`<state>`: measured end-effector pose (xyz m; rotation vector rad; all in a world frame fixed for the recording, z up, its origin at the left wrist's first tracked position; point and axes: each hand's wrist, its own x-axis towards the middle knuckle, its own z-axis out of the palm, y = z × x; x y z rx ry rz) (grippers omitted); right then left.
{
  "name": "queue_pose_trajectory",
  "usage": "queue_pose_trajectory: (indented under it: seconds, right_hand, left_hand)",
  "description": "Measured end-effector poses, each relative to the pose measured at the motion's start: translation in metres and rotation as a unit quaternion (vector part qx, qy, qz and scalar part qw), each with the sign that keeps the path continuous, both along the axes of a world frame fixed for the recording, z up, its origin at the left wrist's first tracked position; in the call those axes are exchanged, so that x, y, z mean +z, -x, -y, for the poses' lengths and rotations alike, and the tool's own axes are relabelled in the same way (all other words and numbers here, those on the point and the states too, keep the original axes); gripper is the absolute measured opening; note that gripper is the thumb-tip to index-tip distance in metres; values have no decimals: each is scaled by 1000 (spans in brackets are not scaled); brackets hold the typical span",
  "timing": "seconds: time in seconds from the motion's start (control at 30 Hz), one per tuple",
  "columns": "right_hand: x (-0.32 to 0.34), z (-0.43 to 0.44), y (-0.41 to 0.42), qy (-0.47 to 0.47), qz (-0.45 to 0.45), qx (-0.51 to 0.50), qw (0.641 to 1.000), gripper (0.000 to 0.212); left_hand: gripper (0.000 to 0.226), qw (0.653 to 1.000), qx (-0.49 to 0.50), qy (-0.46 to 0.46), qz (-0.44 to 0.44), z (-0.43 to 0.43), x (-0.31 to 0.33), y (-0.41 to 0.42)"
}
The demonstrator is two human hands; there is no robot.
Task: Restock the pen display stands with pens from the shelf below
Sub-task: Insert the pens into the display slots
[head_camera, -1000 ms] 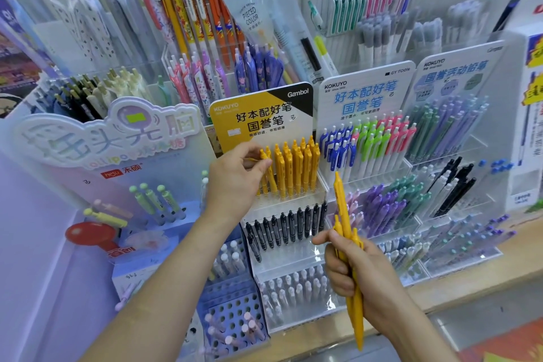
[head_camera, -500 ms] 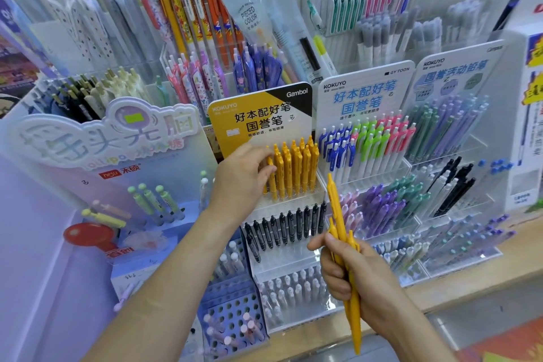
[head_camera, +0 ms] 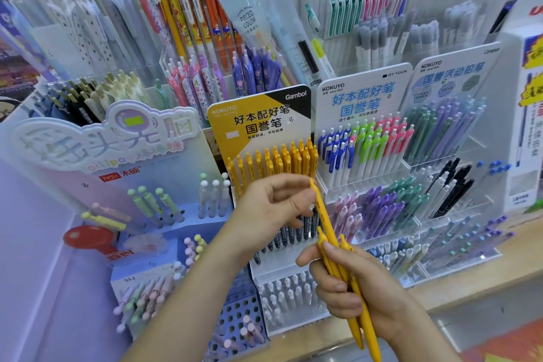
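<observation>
**Yellow pen about to leave the bundle**

Risks:
- The right hand (head_camera: 355,288) holds a bundle of yellow pens (head_camera: 357,323) in a loose fan, their lower ends poking out below the palm. Drawing one upward could drag a neighbour along and drop it toward the counter (head_camera: 440,298).
- The yellow row (head_camera: 273,161) in the display stand (head_camera: 258,123) looks tightly packed. Free slots are hidden behind the left hand, so a pen pushed in blind might tip others.

Hands:
- The left hand (head_camera: 270,209) is in front of the stand, and its thumb and forefinger appear to pinch the top of the raised pen (head_camera: 321,214).
- The right hand sits lower and nearer, with fingers wrapped round the bundle and the thumb lying along it.
</observation>
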<state>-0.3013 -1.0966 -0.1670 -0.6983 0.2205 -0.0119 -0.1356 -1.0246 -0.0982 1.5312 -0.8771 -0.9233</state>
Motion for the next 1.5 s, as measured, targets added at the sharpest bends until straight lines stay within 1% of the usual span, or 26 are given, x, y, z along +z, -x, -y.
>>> queue_pose_trajectory:
  seconds: [0.03,0.13,0.23,0.33,0.4,0.47,0.53,0.7,0.83,0.9,1.07,1.2,1.3,1.4,1.5]
  right_hand:
    - [1,0,-1,3,-2,6,1000,45]
    - [2,-2,-4,26,-15,19,999,43]
    - [3,-3,-7,72,-45,16,996,35]
    - [3,-6,-10,130,-99,-35,986,21]
    - [1,-8,-13,141,-131,-102,976,18]
    - [-1,-7,-15,139,-155,-166,964,19]
    - [0,-6,-15,136,-161,-203,956,22]
    - [5,-4,-12,150,-157,-233,948,30]
    - [4,-5,-7,249,-183,-212,927,40]
    - [5,-6,-6,284,-186,-209,917,43]
    - [9,-5,-5,264,-133,-215,931,41]
    - [10,-1,-4,252,-119,-215,936,31]
    - [10,0,-3,245,-117,-216,938,27]
    - [9,1,-3,241,-114,-217,939,22]
    - [10,1,-4,233,-114,-224,939,24]
  left_hand:
    - [35,1000,1,6,-27,-3,-2,2]
    - [32,997,34,30,-62,-9,-6,3]
    - [26,993,91,62,-50,-12,-1,-2]
    - [24,975,183,123,7,-12,12,-20]
    - [19,956,242,143,81,-13,19,-35]
    - [24,940,270,142,154,-13,18,-47]
    - [28,931,272,135,204,-12,13,-54]
    - [30,922,265,122,256,-6,-1,-58]
    - [25,918,249,113,286,2,-13,-62]
    - [25,917,238,104,302,5,-18,-64]
    - [27,913,226,86,329,11,-28,-66]
    - [26,906,205,63,366,12,-35,-67]
    - [25,904,200,48,374,14,-38,-68]
    - [29,891,190,42,411,16,-40,-68]
    - [32,868,169,42,465,16,-40,-70]
